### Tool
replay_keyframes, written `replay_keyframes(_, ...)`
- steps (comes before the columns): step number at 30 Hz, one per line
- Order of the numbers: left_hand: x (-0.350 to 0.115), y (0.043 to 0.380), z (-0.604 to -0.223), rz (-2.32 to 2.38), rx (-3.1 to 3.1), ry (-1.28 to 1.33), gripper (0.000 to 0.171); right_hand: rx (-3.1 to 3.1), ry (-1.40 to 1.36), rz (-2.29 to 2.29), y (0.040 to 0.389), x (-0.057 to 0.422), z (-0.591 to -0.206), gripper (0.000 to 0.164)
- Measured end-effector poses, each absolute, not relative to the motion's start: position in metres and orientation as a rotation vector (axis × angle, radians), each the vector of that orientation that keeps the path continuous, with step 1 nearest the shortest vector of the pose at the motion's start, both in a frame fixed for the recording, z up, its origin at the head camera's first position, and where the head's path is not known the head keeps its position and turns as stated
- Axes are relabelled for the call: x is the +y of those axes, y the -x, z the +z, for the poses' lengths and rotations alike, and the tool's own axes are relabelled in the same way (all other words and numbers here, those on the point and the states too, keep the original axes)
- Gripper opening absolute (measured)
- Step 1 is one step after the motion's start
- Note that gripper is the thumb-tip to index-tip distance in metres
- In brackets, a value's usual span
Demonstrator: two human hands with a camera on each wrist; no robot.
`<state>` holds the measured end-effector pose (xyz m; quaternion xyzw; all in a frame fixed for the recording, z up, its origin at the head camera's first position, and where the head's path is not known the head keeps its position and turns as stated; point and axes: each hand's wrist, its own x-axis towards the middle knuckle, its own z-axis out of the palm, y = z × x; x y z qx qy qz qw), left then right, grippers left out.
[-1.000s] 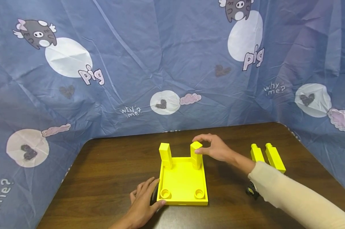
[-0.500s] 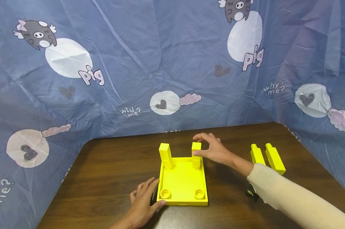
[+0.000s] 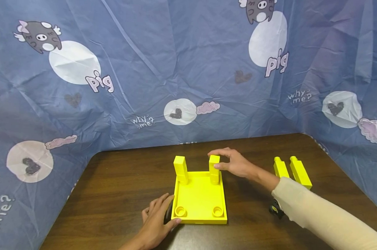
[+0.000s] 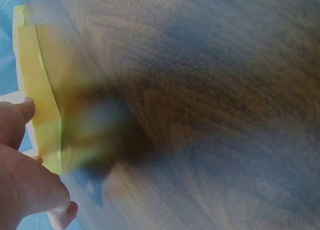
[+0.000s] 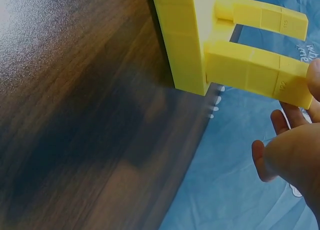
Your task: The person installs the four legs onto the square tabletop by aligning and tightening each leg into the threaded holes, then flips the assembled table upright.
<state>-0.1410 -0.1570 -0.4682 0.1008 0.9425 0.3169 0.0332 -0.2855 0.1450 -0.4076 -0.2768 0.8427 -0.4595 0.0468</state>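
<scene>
Left hand (image 3: 157, 217) rests spread against the yellow tray (image 3: 201, 199) while right hand (image 3: 235, 164) pinches an upright yellow post (image 3: 213, 173).

The left hand (image 4: 32, 185) occupies the lower left of the frame and holds the yellow tray (image 4: 41, 90). The thumb (image 4: 28, 109) lies against the tray's long wall, which runs steeply along the left margin. A smaller yellow section (image 4: 19, 16) shows at the wall's upper end; its form is not discernible. The wood-grain tabletop (image 4: 225, 80) fills most of the frame, with a blurred dark shadow (image 4: 112, 127) beside the tray. Blue cloth (image 4: 6, 60) is visible at the left edge.
</scene>
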Motion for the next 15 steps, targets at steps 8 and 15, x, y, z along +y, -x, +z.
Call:
replay_keyframes(8,-0.157,0.141,-0.468,0.968,2.905,-0.309,0.072,2.638,0.795,-1.532,0.284,0.137,-0.414,0.036)
replay_keyframes(15,-0.156,0.141,-0.467,0.959,2.905,-0.298,0.071,2.82,0.605,-1.434,0.28,0.129,-0.418,0.041)
